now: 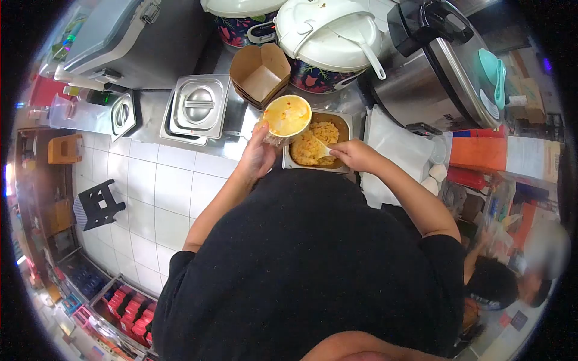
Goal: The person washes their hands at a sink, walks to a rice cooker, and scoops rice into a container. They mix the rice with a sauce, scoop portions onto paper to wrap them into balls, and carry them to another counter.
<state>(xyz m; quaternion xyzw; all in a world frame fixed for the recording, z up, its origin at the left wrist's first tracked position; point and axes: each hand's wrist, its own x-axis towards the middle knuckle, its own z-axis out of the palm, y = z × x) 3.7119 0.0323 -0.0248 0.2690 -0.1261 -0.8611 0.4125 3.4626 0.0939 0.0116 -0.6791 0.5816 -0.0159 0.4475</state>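
My left hand (259, 151) is closed around a round tub (288, 116) and tilts it so its open top faces me. Yellow residue and some whitish food show inside the tub. Just below and to the right sits a steel food pan (348, 127) with a yellow-orange chunky food (310, 151) in it. In my right hand (356, 156) is a pale spoon (330, 150), its head down in that food.
Stacked brown paper trays (261, 69) stand behind the tub. A lidded steel pan (198, 108) is to the left. Two flowered pots with white lids (328, 36) and a large steel cooker (433, 84) line the back. White sheets (394, 153) lie right. Another person (494, 283) is at far right.
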